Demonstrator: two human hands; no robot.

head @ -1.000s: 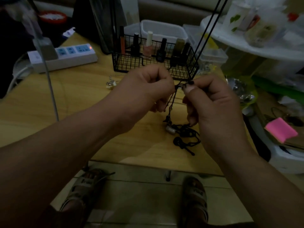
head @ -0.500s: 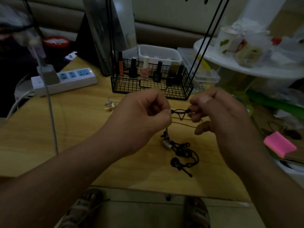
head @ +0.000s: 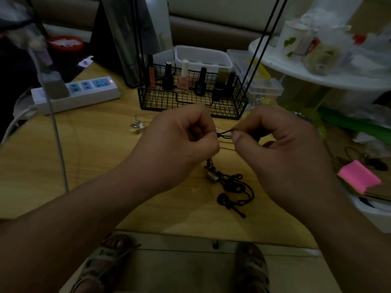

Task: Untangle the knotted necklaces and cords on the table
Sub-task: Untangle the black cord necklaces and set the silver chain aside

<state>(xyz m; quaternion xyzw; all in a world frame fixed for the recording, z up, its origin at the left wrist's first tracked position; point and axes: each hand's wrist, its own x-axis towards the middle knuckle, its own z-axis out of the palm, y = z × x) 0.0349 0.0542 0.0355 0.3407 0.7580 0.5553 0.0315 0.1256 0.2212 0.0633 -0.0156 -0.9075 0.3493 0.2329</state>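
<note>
Head view. Locate the thin black knotted cord (head: 224, 133): one short stretch raised between both hands over the middle of the pale wooden bench (head: 84, 161), the rest dropping to a loose tangle on the bench, nearer than the hands.

Note the left hand (head: 179, 144), fingers curled, pinching the left end of the raised stretch. Note the right hand (head: 281, 149), thumb and forefinger pinching a small loop at its right end. Observe the narrow gap between the two grips.

Draw the grips apart gently and along the cord line, so as to open the loop rather than tighten the knot. Feed slack up from the tangle around the small silver metal bead (head: 212, 176). Avoid snagging the thin silver chain necklace with pale pendant (head: 138, 126), lying left of the hands, just near of the black wire basket (head: 190, 106).
</note>
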